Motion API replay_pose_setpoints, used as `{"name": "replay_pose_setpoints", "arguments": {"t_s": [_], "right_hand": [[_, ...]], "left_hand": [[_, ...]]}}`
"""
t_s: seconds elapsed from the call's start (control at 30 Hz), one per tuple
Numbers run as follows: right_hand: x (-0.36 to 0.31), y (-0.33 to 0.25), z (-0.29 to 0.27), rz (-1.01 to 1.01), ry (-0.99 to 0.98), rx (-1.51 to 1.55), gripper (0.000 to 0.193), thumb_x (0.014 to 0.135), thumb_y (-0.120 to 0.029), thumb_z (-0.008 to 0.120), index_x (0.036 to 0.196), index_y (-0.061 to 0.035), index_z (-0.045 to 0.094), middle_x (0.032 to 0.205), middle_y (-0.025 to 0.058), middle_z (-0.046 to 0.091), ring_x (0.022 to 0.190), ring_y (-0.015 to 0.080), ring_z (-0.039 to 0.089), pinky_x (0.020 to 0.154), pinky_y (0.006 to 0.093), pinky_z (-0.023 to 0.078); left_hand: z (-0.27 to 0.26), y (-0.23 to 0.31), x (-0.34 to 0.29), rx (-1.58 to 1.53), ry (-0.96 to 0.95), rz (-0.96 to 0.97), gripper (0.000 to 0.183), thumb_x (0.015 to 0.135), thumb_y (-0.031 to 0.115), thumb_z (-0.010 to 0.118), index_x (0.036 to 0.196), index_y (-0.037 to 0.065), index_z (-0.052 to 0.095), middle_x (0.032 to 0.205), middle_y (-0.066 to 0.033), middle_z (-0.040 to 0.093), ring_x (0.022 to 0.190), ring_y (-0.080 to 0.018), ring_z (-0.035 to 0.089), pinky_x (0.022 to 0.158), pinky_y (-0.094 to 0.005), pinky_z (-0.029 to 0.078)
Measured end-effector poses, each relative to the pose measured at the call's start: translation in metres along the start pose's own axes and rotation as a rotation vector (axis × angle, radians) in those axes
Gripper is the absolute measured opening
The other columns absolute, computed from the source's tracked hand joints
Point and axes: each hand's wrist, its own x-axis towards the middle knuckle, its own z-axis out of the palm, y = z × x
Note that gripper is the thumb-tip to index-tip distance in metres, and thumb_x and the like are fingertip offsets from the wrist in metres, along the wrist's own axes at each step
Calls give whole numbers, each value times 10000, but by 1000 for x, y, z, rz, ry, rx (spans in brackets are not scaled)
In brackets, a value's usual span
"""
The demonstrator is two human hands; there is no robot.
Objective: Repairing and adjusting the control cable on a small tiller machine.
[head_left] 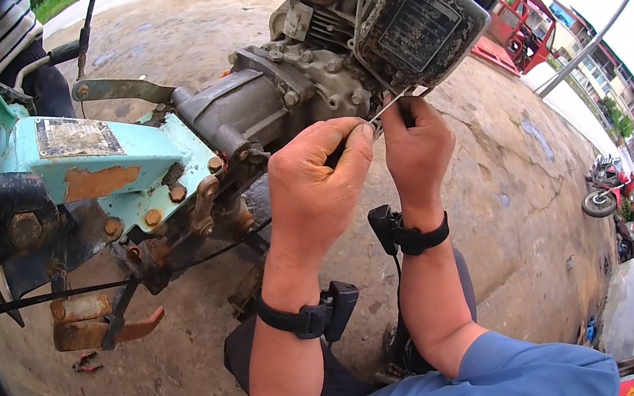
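Under a scuffed dark engine cover point(423, 28), my two hands work close together on a thin light-coloured wire point(387, 106). My left hand point(322, 173) is closed, with thumb and forefinger pinching the wire's near end. Beside it my right hand point(420, 144) is closed too, its fingertips pressed together at the wire just below the cover's lower corner. The wire's far end is hidden behind the fingers and cover. Left of my hands, a greasy grey metal casing point(240, 100) joins the engine to a turquoise machine frame point(143, 157) with rusty bolts.
A black cable point(65, 295) runs beneath the frame. Pliers with red handles point(86, 362) lie on the cracked concrete ground point(506, 173). Another person's striped sleeve point(4, 39) shows at the upper left. A red motorcycle point(612, 191) and a red metal machine point(515, 28) stand farther right.
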Motion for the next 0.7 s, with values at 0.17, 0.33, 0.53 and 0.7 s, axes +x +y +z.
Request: {"name": "replay_pose_setpoints", "arguments": {"t_s": [0.17,0.33,0.53,0.7], "right_hand": [[3,-4,-3,-146,-9,-139,162,935,-192,781,948,-30,783,871,187,742,751,353,720,676,395,536],[4,3,-24,-58,-140,39,146,932,-168,791,995,-37,798,891,178,746,756,338,721,691,377,544],[17,1,-21,-164,-86,59,158,931,-173,792,1007,-35,794,878,171,745,749,347,716,681,383,544],[10,13,-14,-176,-112,40,159,933,-173,787,1029,-47,795,890,167,749,758,356,718,680,386,550]], "left_hand": [[-1,1,5,39,101,-91,157,958,84,730,998,-65,758,846,-119,745,698,-140,657,656,-305,531],[-2,-1,8,216,105,-7,172,988,112,726,1005,-45,793,780,63,669,705,-10,541,603,-220,430],[-11,4,11,129,-17,-194,182,971,113,709,960,-52,784,751,72,633,682,-5,507,590,-214,381],[-7,16,11,104,-71,-223,170,948,98,687,894,-42,766,711,82,596,647,-1,473,561,-218,349]]}}
